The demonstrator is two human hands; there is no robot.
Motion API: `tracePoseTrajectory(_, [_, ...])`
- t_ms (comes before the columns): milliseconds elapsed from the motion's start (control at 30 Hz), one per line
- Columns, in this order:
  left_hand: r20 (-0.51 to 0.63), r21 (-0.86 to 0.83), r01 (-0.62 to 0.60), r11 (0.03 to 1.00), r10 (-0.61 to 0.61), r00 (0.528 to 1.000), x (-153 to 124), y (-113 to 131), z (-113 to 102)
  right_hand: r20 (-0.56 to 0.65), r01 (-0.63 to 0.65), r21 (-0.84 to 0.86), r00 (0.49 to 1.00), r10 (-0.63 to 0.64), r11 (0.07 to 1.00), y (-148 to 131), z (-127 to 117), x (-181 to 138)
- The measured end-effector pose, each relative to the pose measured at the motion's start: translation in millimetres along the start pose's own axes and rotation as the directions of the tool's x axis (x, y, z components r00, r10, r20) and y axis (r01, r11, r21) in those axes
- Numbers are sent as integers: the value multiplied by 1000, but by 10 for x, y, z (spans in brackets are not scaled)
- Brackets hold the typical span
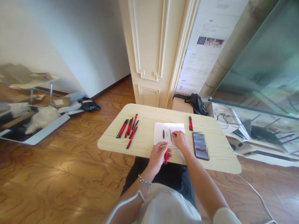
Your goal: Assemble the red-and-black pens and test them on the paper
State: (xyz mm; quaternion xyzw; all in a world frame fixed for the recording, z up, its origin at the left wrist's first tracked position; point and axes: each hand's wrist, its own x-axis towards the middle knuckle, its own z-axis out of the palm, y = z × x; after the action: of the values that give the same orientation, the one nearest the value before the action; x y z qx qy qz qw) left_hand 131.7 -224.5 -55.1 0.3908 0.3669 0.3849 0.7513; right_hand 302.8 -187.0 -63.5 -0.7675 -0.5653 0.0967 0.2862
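Observation:
My left hand [158, 155] is closed around a red pen barrel [166, 157], held upright at the table's near edge. Over the white paper [158, 127], the fingers of my right hand [179, 140] are pinched at a thin dark stick [171, 136] that looks like a pen refill. A short black pen part [163, 134] lies on the paper, with a small thin grey piece [167, 133], perhaps a spring, beside it. Several red and black pens [129, 128] lie to the left. Two more pens [191, 123] lie side by side on the right.
A phone [200, 146] lies on the light wooden table [144, 112], right of my right hand. Behind the table are a cream panelled door [149, 40] and a black bag [198, 104]. Boxes and bags [44, 118] lie on the floor at the left.

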Motion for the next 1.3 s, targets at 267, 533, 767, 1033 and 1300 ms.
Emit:
tracePoseTrajectory(267, [-77, 36, -149, 988, 151, 985, 49, 4, 0, -93, -15, 445, 994, 63, 895, -98, -200, -452])
tracePoseTrajectory(533, [-52, 112, -235, 966, 242, 969, 72, -43, 94, 17, -27, 525, 1000, 22, 851, -326, -199, -995])
tracePoseTrajectory(767, [-27, 111, -228, 967, 232, 972, 111, 12, 146, -4, -33, 490, 999, 40, 871, -233, -328, -757])
tracePoseTrajectory(1033, [-63, 258, -231, 938, 255, 965, 142, 26, -42, -33, -181, 42, 983, 182, 983, 84, -324, -77])
tracePoseTrajectory(1300, [-99, 275, -253, 928, 289, 952, 170, 16, -149, -29, -114, -72, 993, 112, 991, 77, -142, -38])
